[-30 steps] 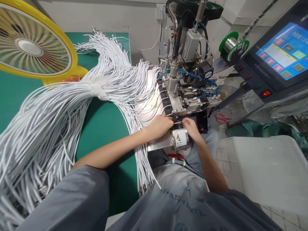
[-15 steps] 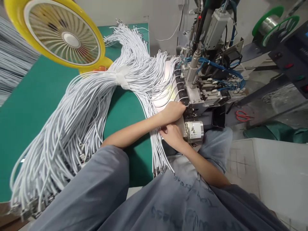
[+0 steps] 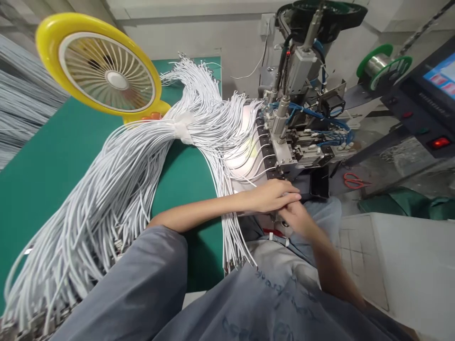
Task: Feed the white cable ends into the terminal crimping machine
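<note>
Your left hand (image 3: pixel 279 194) overlaps your right hand (image 3: pixel 297 217) at the near end of the black guide rail (image 3: pixel 265 140); I cannot tell whether either grasps anything. Several white cables (image 3: pixel 269 156) already lie across the rail. Many more remain in the wrapped bundle (image 3: pixel 138 142), stretching from the green worktop's (image 3: pixel 71 137) far right corner toward its near left.

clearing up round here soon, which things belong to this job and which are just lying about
Seemingly part of the job: machine; white cables, several reaching its black strip; left hand and right hand, overlapping at its near end.

Seemingly just about: yellow fan behind the white cables; red scissors.
</note>
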The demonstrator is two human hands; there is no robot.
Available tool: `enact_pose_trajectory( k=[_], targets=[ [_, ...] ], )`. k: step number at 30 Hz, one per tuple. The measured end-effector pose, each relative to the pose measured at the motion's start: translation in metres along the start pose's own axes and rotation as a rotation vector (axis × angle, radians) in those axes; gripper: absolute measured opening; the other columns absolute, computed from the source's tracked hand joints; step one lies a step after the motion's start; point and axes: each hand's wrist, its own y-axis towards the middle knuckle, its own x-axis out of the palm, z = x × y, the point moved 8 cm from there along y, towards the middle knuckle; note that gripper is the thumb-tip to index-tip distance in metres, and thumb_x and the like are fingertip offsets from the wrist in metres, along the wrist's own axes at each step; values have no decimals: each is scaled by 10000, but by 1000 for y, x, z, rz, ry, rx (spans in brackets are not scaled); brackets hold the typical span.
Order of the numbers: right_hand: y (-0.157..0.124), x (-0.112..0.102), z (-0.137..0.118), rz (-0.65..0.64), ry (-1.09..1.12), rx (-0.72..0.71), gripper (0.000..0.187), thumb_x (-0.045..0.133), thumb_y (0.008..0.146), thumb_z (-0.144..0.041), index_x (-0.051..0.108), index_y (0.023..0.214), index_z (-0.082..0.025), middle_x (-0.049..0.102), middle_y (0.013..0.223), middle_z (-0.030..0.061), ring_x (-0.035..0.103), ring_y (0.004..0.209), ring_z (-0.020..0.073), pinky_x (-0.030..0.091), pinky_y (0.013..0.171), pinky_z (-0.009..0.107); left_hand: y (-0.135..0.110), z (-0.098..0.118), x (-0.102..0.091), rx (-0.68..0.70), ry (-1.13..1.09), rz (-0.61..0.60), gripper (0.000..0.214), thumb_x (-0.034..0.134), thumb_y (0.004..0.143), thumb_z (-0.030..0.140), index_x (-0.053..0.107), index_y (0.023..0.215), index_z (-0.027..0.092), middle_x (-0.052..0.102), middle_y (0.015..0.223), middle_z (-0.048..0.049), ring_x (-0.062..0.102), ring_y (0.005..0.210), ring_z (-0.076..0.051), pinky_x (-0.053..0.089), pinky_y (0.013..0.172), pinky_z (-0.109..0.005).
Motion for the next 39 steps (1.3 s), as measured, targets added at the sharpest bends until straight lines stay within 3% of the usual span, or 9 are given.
enact_pose_trajectory(
  k=[2,4,7,13,17,22,29,32,39],
  targets=[
    [3,-29,-3,60,-49,6,121,589,724,-282,633,697,-173,620,623,9,570,636,162,475,591,275,1,-5,2,-18,-64,7,360,413,935,373,608,1096,117,645,963,-85,600,855,-150,434,743,-240],
    [3,-56,-9,212,-18,2,99,637,672,-275,624,676,-176,627,650,15,576,635,160,484,588,276,2,-13,0,-40,-80,52,375,453,914,397,589,1132,124,645,928,-76,595,826,-154,435,713,-246],
    [-4,-75,-16,452,101,-56,128,685,624,-254,606,696,-185,617,676,14,583,640,148,500,596,270,4,-16,-5,-12,-97,121,323,436,930,321,580,1159,143,634,919,-65,584,843,-146,438,732,-249],
    [-4,-60,-12,438,333,-49,193,603,748,-353,634,850,-192,614,684,21,564,583,135,491,565,285,2,-9,-15,42,-139,194,272,438,922,261,678,946,137,554,728,-29,534,685,-105,425,639,-212],
    [-1,-61,-17,437,257,-132,127,647,720,-323,641,726,-196,595,722,21,537,598,126,450,546,269,1,-9,-17,38,-225,231,258,482,904,296,690,912,143,575,705,-32,540,676,-111,430,631,-220],
    [-4,-59,-22,482,209,-171,103,634,743,-301,670,740,-205,585,758,27,540,655,135,428,544,263,0,-10,-16,37,-331,278,243,514,888,302,691,902,136,574,663,-24,536,636,-109,430,596,-218],
    [0,-67,-31,385,31,-103,116,633,702,-278,703,711,-186,524,628,1,450,547,110,360,487,252,-4,-1,-18,189,-12,300,259,420,908,212,667,915,134,593,766,-58,541,689,-119,421,598,-219],
    [5,-69,-31,344,-25,-85,120,637,680,-283,688,647,-180,437,521,-32,362,484,92,335,477,252,-3,-3,-18,173,3,305,241,441,900,225,665,881,137,585,726,-43,536,656,-109,412,575,-206],
    [1,-58,-19,530,157,-95,151,639,711,-319,684,670,-181,499,573,-10,435,537,115,385,540,267,-4,-12,-22,63,-233,438,154,551,836,182,671,757,127,584,643,-18,536,607,-99,417,571,-204]
  ],
)
